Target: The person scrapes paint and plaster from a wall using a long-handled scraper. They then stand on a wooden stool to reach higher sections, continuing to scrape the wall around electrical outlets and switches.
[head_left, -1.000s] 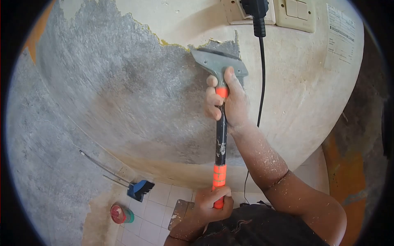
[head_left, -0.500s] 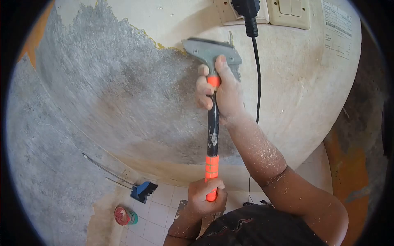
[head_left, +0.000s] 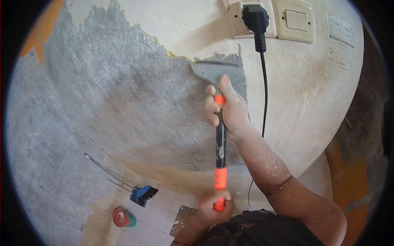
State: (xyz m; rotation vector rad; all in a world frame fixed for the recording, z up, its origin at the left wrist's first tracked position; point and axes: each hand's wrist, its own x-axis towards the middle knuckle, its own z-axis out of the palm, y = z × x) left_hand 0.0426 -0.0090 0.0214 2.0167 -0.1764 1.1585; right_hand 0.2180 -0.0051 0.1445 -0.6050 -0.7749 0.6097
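Observation:
A long-handled scraper (head_left: 221, 139) with a grey head, black shaft and orange grips is held upright against the wall. My right hand (head_left: 230, 108) is wrapped round the shaft just below the head, with its thumb up on the head. At the bottom end, my left hand (head_left: 215, 207) is closed round the orange grip. The scraper's blade is just below the ragged edge between cream paint (head_left: 184, 24) and bare grey wall (head_left: 135, 98). Pale dust and flakes cover my right hand and forearm.
A black plug (head_left: 255, 18) sits in a wall socket, its cord (head_left: 265, 90) hanging right of the scraper. Beside it is a light switch (head_left: 296, 20). A printed paper (head_left: 340, 41) is on the wall. Below left are a blue brush or dustpan (head_left: 143, 194) and a basket (head_left: 124, 217).
Both hands and the scraper have drawn slightly down the wall, and a strip of bare grey now shows above the blade. The whole view has shifted, with the socket lower in it.

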